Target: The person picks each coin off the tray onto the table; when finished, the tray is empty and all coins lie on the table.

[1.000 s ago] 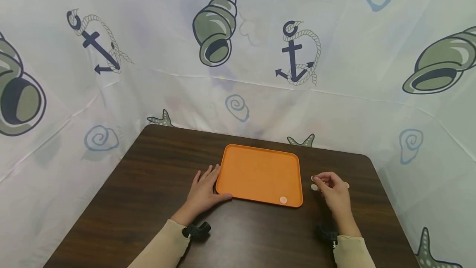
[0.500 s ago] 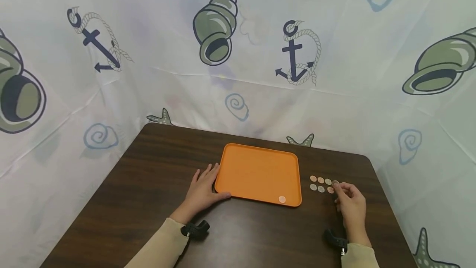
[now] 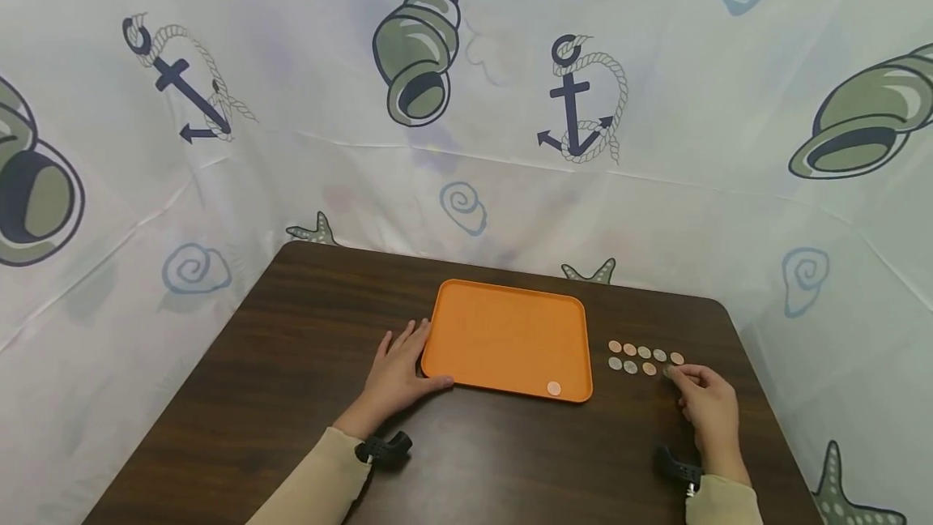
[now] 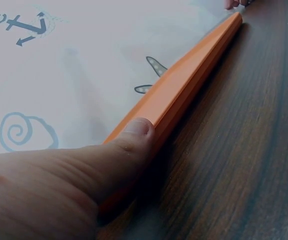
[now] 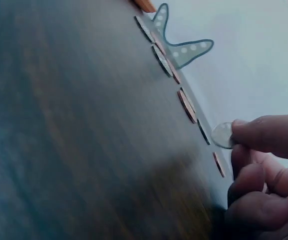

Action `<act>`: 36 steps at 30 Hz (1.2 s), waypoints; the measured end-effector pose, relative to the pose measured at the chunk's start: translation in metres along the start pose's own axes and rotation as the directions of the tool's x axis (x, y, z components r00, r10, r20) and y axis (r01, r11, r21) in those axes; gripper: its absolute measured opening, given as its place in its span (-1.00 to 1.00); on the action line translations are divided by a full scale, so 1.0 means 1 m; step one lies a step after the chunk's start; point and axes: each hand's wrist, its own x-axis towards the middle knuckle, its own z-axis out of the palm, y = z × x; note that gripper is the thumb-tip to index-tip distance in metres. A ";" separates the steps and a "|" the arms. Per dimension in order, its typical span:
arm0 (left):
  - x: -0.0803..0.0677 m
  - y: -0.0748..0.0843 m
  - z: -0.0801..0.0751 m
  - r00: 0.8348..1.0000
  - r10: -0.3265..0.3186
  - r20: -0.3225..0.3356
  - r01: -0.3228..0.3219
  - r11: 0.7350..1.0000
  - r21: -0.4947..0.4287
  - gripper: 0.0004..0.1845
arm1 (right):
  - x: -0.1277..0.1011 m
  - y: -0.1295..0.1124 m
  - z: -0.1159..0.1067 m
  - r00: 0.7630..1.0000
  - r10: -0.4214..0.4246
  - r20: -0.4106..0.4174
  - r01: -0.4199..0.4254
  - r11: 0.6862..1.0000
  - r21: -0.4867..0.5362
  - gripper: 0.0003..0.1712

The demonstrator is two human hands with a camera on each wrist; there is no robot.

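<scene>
An orange tray (image 3: 510, 339) lies on the dark wooden table, with one pale coin (image 3: 554, 388) near its front right corner. My left hand (image 3: 397, 375) rests at the tray's front left corner, fingers extended along the left side. In the left wrist view the left thumb (image 4: 134, 132) touches the tray's rim. To the right of the tray, several copper and silver coins (image 3: 644, 352) lie flat in two rows. At the right end of the nearer row, my right hand (image 3: 707, 407) pinches a silver coin (image 5: 222, 135) between thumb and forefinger, held on edge in the right wrist view.
The brown table (image 3: 277, 395) has its right edge just beyond my right hand. Behind and beside it hangs a white cloth (image 3: 328, 63) printed with shells, anchors and starfish. Each wrist wears a black camera mount (image 3: 385, 450).
The right hand has moved right along the coins, uncovering both rows. A coin now lies at the far row's right end, and a silver coin is between the fingertips. The left hand stays put.
</scene>
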 end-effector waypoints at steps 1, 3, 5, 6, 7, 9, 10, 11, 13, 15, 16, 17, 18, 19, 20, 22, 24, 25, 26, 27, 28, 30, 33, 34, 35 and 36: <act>0.000 0.000 0.000 1.000 -0.002 0.001 0.002 1.000 0.000 0.31 | 0.000 -0.001 0.000 1.000 0.004 0.004 -0.004 1.000 -0.006 -0.63; 0.000 0.000 0.000 1.000 -0.002 0.000 0.002 1.000 -0.002 0.31 | 0.000 -0.003 0.000 1.000 0.006 0.009 -0.005 1.000 -0.014 -0.64; 0.001 -0.001 0.000 1.000 -0.001 -0.001 0.001 1.000 -0.003 0.31 | 0.000 -0.004 0.000 1.000 0.001 0.017 -0.001 1.000 -0.015 -0.65; 0.001 -0.001 0.000 1.000 -0.001 -0.002 0.001 1.000 -0.006 0.31 | -0.001 -0.005 0.000 1.000 -0.003 0.021 0.003 1.000 -0.017 -0.64; 0.001 -0.001 0.000 1.000 -0.001 -0.002 0.001 1.000 -0.007 0.31 | -0.001 -0.006 0.000 1.000 -0.009 0.025 0.009 1.000 -0.015 -0.63; 0.001 -0.001 0.000 1.000 -0.002 -0.002 0.002 1.000 -0.011 0.31 | -0.001 -0.007 0.000 1.000 -0.012 0.025 0.012 1.000 -0.020 -0.63; 0.001 0.000 -0.001 1.000 -0.001 -0.001 0.001 1.000 -0.013 0.31 | -0.001 -0.007 0.001 1.000 -0.014 0.025 0.014 1.000 -0.023 -0.62; 0.001 0.000 -0.001 1.000 -0.001 0.000 0.001 1.000 -0.014 0.31 | -0.001 -0.006 0.001 1.000 -0.016 0.024 0.017 0.999 -0.027 -0.61; 0.000 0.000 -0.001 1.000 0.000 0.002 0.000 1.000 -0.012 0.31 | -0.001 -0.006 0.002 1.000 -0.014 0.013 0.014 0.999 -0.038 -0.62; 0.000 0.000 -0.001 1.000 0.001 0.003 -0.001 1.000 -0.012 0.31 | 0.001 -0.004 0.002 1.000 -0.016 0.009 0.016 0.999 -0.047 -0.62; 0.000 0.000 -0.001 1.000 0.002 0.003 -0.002 1.000 -0.012 0.31 | 0.001 -0.003 0.002 1.000 -0.017 0.008 0.018 0.999 -0.048 -0.61; -0.001 0.000 -0.001 1.000 0.001 0.002 -0.001 1.000 -0.013 0.30 | 0.002 -0.002 0.002 1.000 -0.018 0.008 0.019 0.999 -0.047 -0.61; -0.001 0.000 -0.001 1.000 0.001 0.002 -0.001 1.000 -0.015 0.30 | 0.002 -0.002 0.002 1.000 -0.017 0.006 0.018 0.999 -0.046 -0.61; -0.001 0.000 -0.001 1.000 0.001 0.001 -0.001 1.000 -0.016 0.30 | 0.002 -0.001 0.003 1.000 -0.017 0.007 0.018 0.999 -0.044 -0.61; -0.001 0.000 -0.001 1.000 0.001 -0.001 -0.001 1.000 -0.016 0.30 | 0.003 0.000 0.003 1.000 -0.022 0.007 0.022 0.999 -0.042 -0.62; -0.001 0.001 -0.001 1.000 0.001 -0.002 -0.001 1.000 -0.017 0.31 | 0.003 0.001 0.003 1.000 -0.027 0.005 0.027 0.999 -0.044 -0.63; -0.001 0.001 -0.002 1.000 0.004 -0.004 -0.004 1.000 -0.020 0.30 | 0.003 0.002 0.004 0.999 -0.034 0.000 0.034 0.998 -0.044 -0.66; -0.001 0.001 -0.002 1.000 0.005 -0.004 -0.005 1.000 -0.019 0.30 | 0.004 0.002 0.005 0.999 -0.038 0.000 0.038 0.998 -0.048 -0.67; -0.001 0.001 -0.002 1.000 0.006 -0.004 -0.006 1.000 -0.020 0.31 | 0.004 0.002 0.005 0.999 -0.039 0.002 0.039 0.998 -0.055 -0.68; -0.001 0.001 -0.002 1.000 0.007 -0.003 -0.007 1.000 -0.019 0.31 | 0.004 0.002 0.005 0.999 -0.042 0.003 0.042 0.997 -0.067 -0.68; -0.001 0.001 -0.002 1.000 0.006 -0.002 -0.006 1.000 -0.018 0.31 | 0.004 0.003 0.005 0.999 -0.051 0.008 0.051 0.995 -0.080 -0.67; -0.002 0.000 -0.001 1.000 0.006 0.001 -0.006 1.000 -0.016 0.32 | 0.003 0.002 0.005 0.998 -0.056 0.019 0.058 0.991 -0.122 -0.65; -0.003 -0.001 -0.001 1.000 0.005 0.002 -0.005 1.000 -0.015 0.32 | 0.002 0.002 0.005 0.997 -0.072 0.034 0.077 0.981 -0.180 -0.62; -0.003 -0.001 -0.001 1.000 0.005 0.000 -0.005 1.000 -0.017 0.31 | 0.002 0.001 0.005 0.996 -0.077 0.038 0.083 0.978 -0.191 -0.61; -0.003 -0.001 0.000 1.000 0.005 -0.001 -0.005 1.000 -0.017 0.31 | 0.002 0.001 0.005 0.996 -0.077 0.037 0.083 0.976 -0.200 -0.62; -0.002 -0.001 0.000 1.000 0.005 -0.002 -0.006 1.000 -0.017 0.31 | 0.002 0.000 0.005 0.996 -0.080 0.038 0.086 0.975 -0.205 -0.62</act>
